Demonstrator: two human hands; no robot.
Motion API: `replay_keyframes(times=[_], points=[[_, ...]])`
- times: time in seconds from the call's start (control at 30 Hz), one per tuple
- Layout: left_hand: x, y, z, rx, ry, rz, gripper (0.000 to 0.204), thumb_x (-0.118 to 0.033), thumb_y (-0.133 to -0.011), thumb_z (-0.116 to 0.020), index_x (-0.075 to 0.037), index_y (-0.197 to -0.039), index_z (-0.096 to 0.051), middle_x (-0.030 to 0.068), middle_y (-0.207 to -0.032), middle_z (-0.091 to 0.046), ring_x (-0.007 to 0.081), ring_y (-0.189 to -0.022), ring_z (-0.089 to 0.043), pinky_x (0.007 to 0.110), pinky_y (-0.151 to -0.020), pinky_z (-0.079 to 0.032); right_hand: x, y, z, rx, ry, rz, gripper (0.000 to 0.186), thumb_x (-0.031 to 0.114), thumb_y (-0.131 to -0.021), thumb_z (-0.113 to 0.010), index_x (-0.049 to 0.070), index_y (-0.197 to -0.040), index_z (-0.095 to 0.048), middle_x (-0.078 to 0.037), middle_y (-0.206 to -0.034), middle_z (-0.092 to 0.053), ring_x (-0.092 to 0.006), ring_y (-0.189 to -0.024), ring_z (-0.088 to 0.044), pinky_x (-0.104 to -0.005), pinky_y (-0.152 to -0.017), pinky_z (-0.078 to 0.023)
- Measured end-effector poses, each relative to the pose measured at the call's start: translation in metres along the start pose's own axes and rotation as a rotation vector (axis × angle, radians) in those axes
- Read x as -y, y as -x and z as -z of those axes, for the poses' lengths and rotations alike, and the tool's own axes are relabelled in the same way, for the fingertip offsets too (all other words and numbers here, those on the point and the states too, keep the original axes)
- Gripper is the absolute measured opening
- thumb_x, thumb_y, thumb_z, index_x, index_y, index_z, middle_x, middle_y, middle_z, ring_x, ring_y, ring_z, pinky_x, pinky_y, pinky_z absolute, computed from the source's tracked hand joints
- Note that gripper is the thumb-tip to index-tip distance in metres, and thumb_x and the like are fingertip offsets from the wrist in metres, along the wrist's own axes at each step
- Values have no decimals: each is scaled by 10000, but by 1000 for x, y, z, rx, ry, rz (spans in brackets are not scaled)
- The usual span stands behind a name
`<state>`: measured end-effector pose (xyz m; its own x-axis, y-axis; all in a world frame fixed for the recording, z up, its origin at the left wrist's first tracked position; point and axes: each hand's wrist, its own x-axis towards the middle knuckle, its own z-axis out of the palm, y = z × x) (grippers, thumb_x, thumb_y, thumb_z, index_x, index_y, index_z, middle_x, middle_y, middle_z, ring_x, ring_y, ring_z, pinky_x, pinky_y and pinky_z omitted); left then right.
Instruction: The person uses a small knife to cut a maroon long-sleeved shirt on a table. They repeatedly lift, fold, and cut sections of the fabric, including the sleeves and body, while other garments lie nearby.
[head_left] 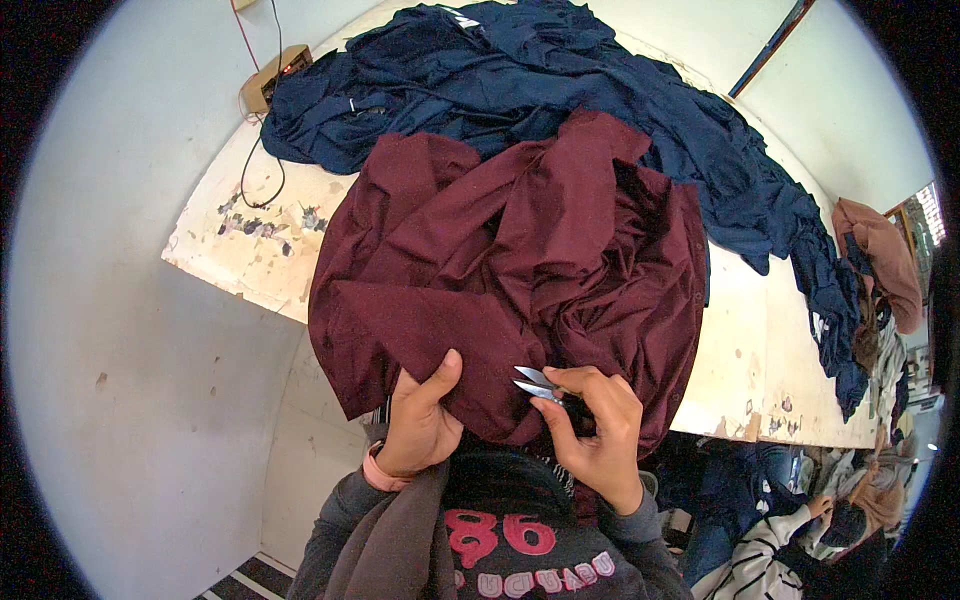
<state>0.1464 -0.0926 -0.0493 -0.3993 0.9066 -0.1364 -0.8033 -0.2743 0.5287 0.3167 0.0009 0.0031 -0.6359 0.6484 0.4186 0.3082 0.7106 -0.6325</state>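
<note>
A maroon garment [470,260] lies bunched over the near edge of the table and hangs down toward me. My left hand [425,418] grips its lower left edge, thumb on top and the other fingers mostly hidden under the cloth. In my right hand [600,425] is a pair of small metal thread snips [533,383]. Their two blades are spread a little and point left, just above the maroon cloth. The snips' handle is mostly covered by my fingers.
A large heap of dark blue garments [470,85] spreads along the table's far side and down its right. The pale, worn table [270,255] meets a wall at left. A small brown box [275,80] with cords sits back left. At lower right, a person in a striped top [765,555] works.
</note>
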Motion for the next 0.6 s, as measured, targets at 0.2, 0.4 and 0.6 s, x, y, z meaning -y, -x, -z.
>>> replay_keyframes(times=[0.2,0.4,0.6], points=[[3,-1,0,-3,1,4,407,-89,-1065,-523,-46,-1461,-441,142,-1395,-601,306,-1280,-608,483,-1105,-503,-5,0,-6,-10,13,50,235,50,-763,-824,25,-976,-727,-89,-924,-752,-243,-749,-683,-334,-649,-414],[5,-5,-1,-15,-11,-29,436,-92,-1066,-524,-56,-1485,-411,137,-1424,-577,305,-1295,-595,486,-1107,-500,-6,-5,-3,-22,26,52,201,46,-777,-812,26,-957,-723,-87,-916,-754,-240,-735,-679,-339,-638,-405],[5,-5,-1,-15,-28,-31,451,-82,-1060,-528,-64,-1494,-408,138,-1431,-572,308,-1314,-577,494,-1125,-475,-6,-3,-5,-22,20,42,199,50,-779,-814,24,-952,-720,-93,-910,-752,-243,-726,-673,-337,-638,-406]])
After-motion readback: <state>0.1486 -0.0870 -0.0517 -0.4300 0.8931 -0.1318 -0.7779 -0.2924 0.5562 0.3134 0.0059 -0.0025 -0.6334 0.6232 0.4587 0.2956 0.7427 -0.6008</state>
